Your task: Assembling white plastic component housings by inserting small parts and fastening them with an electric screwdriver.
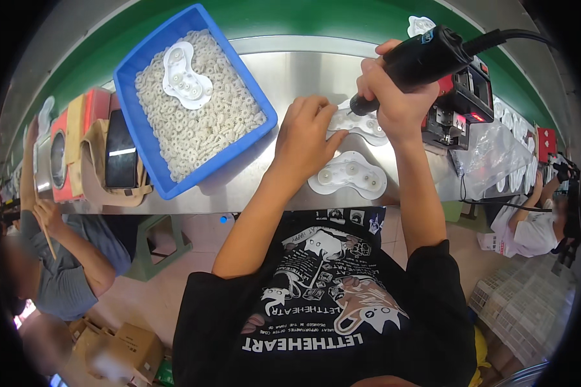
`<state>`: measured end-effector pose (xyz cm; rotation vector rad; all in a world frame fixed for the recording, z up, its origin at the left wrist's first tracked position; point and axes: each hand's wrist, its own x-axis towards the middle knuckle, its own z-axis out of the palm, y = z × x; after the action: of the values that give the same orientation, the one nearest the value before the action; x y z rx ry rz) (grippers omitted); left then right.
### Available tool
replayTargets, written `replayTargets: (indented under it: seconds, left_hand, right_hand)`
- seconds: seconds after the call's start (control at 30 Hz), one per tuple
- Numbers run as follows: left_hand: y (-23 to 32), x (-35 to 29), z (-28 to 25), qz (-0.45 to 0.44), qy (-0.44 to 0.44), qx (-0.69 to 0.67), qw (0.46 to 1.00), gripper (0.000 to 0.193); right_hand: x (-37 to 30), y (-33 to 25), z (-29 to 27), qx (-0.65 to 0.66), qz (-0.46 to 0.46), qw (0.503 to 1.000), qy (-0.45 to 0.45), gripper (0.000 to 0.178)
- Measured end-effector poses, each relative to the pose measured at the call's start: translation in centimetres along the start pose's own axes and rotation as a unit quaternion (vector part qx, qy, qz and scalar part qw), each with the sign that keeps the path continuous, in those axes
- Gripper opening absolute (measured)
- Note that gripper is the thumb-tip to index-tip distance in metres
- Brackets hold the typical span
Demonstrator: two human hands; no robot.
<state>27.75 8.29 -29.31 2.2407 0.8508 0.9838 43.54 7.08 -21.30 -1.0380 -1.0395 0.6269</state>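
Note:
My right hand (pixel 397 97) is wrapped round a black electric screwdriver (pixel 426 59), its cord running off to the upper right. The tool leans down to the left, its tip over a white wavy-edged plastic housing (pixel 371 131) on the metal bench. My left hand (pixel 305 132) steadies that housing's left end between thumb and fingers, partly covering it. Whether the tip touches a screw is too small to tell. Nearer to me lies a second white housing (pixel 347 175) with round gears in it, touched by neither hand.
Left of my hands, a blue bin (pixel 223 158) full of small white gears carries another white housing (pixel 186 76). A black-and-red device (pixel 458 106) and a clear plastic bag (pixel 487 161) stand right. Beyond runs a green belt (pixel 290 18). Co-workers sit at both sides.

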Motion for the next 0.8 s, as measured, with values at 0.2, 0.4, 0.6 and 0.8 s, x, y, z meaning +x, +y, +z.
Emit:
replayTargets:
  seconds: [0.2, 0.4, 0.6, 0.8]
  left_hand:
    - [-0.17, -0.04, 0.07, 0.009, 0.013, -0.006, 1.0, 0.042]
    - [-0.08, -0.11, 0.07, 0.017, 0.012, -0.003, 1.0, 0.041]
    - [-0.2, -0.26, 0.32, -0.001, -0.001, -0.007, 1.0, 0.042]
    - [-0.29, 0.01, 0.2, 0.0, -0.003, 0.002, 1.0, 0.041]
  right_hand:
    - [-0.52, -0.27, 0.4, -0.023, -0.01, 1.0, 0.006, 0.026]
    - [-0.94, -0.21, 0.69, -0.041, -0.041, 0.998, 0.014, 0.026]
    - [-0.78, -0.17, 0.54, -0.029, -0.025, 0.999, 0.022, 0.026]
    - [-0.54, 0.23, 0.68, -0.026, -0.028, 0.999, 0.007, 0.026]
